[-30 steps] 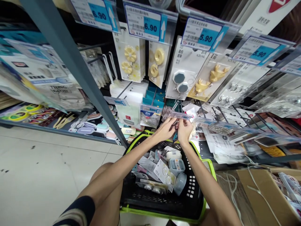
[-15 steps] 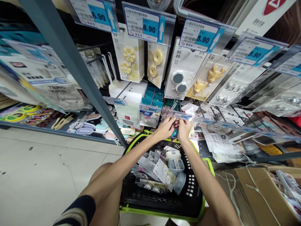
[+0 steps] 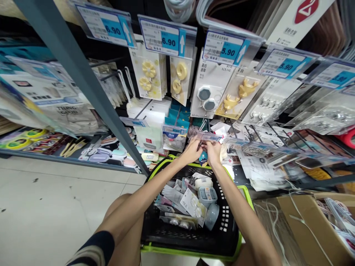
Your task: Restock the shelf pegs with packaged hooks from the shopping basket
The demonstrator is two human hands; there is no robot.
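Observation:
Both of my hands meet at a hook on the lower rack, just above the far rim of the basket. The fingers of my left hand (image 3: 192, 150) are curled at the left end of a small price label holder (image 3: 208, 136). My right hand (image 3: 213, 152) is closed beside it, fingertips under the same label. Between them hangs a blue rounded tag (image 3: 203, 159); what it is attached to is hidden by my fingers. Whatever each hand grips is too small and covered to make out. Greyish ruffled goods (image 3: 192, 131) hang just behind my left hand.
A black basket with a green rim (image 3: 191, 252) stands below my arms, holding packets, a soap box (image 3: 207, 195) and a hook card (image 3: 193, 206). Carded hooks (image 3: 206, 98) hang above. A grey post (image 3: 91, 88) rises left; an open carton (image 3: 302, 225) sits right.
The view has shifted slightly, so the racks sit a bit lower and further left. My hands stay at the same hook, and the blue tag shows a little more clearly between them.

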